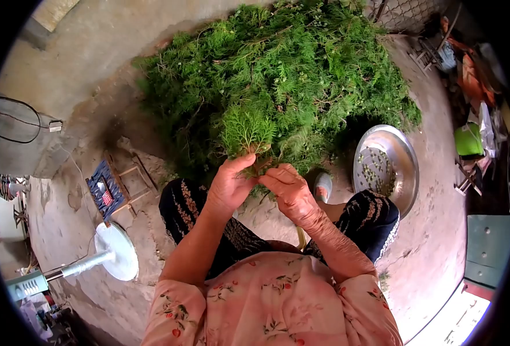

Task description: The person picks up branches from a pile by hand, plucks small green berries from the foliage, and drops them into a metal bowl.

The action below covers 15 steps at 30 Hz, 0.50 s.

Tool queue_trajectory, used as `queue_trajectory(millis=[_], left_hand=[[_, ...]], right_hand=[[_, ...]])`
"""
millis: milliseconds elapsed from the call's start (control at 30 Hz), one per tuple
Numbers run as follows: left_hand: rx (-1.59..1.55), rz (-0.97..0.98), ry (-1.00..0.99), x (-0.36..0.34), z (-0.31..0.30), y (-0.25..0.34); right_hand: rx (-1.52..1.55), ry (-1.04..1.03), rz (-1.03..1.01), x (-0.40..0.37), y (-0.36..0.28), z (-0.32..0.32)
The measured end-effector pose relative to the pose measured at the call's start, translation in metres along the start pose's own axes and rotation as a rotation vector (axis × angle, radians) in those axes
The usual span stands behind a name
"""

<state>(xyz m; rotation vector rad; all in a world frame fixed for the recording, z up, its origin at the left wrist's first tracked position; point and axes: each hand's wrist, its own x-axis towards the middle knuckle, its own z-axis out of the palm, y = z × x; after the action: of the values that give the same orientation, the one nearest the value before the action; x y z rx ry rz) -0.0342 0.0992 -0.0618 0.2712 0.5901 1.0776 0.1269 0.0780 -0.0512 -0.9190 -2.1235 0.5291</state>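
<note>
I sit with a big heap of green feathery branches [289, 69] on the ground in front of my knees. My left hand [229, 184] grips the stem end of a small green sprig [248, 131] that stands up above it. My right hand [289, 187] is right beside it, fingers bent and pinching at the base of the same sprig. Both hands hover above my lap, over dark patterned trousers.
A round metal basin [408, 173] holding several small green bits lies on the concrete at my right. A small wooden stool [113, 187] and a white fan base [119, 251] stand at my left. Clutter and a green container [468, 140] line the far right.
</note>
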Motion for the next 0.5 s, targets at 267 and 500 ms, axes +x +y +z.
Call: queue_trajectory(millis=[267,500], left_hand=[[0.076,0.036,0.18,-0.03,0.015,-0.015],[0.237,0.113,0.248,-0.042,0.029,-0.015]], right_hand=[[-0.186,-0.114,-0.144,-0.009,-0.039,-0.023],[-0.193,-0.237,-0.26,-0.023,-0.056,-0.029]])
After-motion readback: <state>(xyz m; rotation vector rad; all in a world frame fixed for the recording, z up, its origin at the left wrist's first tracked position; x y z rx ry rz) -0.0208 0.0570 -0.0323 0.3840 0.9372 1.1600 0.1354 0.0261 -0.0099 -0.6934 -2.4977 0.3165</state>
